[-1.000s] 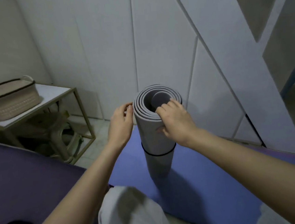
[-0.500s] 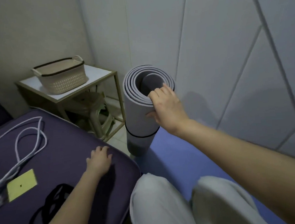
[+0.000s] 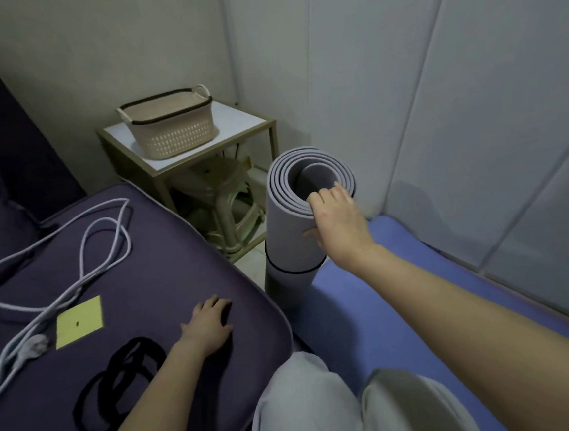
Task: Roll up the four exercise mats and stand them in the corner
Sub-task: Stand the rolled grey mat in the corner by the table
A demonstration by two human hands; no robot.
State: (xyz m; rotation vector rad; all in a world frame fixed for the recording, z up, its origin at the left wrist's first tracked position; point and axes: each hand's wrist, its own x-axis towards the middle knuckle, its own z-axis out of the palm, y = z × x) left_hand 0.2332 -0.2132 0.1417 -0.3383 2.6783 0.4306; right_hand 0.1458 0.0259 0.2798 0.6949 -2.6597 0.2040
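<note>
**Head view (sole view).** The grey rolled mat (image 3: 291, 235) is standing upright on its end nr the room corner, btwn the side table (image 3: 251, 122) and the padded wall (image 3: 438, 98), at the far end of the blue mat (image 3: 386, 292). Its foot is partly hidden by the purple cushion (image 3: 177, 259), so whether it is sitting on tile or on the blue mat's edge cannot be told.

*Hands.* The right hand (image 3: 337, 221) is gripping the roll's top rim: fingers are hooking over the edge into the hollow core, w/ the thumb pressing on the outer face. The left hand (image 3: 208, 321) is resting palm-down on the cushion, fingers relaxed and slightly spread, holding nothing.

*Progress.* One mat is looking done as to rolling: it is wound and bound by a black band (image 3: 294, 270) approx. halfway down. The standing step is prob. in its last stage, since the hand is not yet off the roll. The blue mat is lying flat and unrolled. The other two mats are not showing here. Loose black straps (image 3: 119, 384) are lying on the cushion, presumably for later rolls. Most of the task is therefore remaining.

*Look of the roll.* Several layers are showing at the open top, wound fairly evenly round a wide core. The surface is looking matte and foam-like, and the column is leaning only slightly.

*Also in frame.* A basket (image 3: 172, 129) is sitting on the side table, and a white cable (image 3: 83, 253) is trailing across the cushion.
</note>
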